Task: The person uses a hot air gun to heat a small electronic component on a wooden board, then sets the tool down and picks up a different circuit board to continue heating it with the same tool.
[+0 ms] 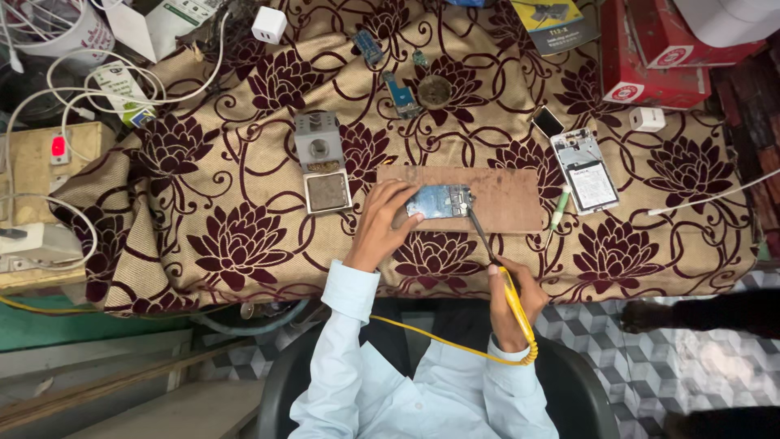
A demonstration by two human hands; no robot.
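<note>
So the phone circuit board [439,201] is sitting on a brown wooden board [504,195] roughly mid-table, and my left hand [380,223] is pinning it down, fingers spread flat on its left end, not really wrapped around anything. My right hand [512,301] has a closed grip on a yellow-handled soldering iron [496,260], with the dark tip touching the right edge of the circuit board and the yellow cord curling back toward my lap. Just left of the wood there's a grey soldering iron stand [322,161] with a sponge tray. To the right, an opened phone [587,171] lies face down, with a white-green screwdriver [560,208] beside it. Everything rests on a floral tablecloth [244,236] covering the table.
</note>
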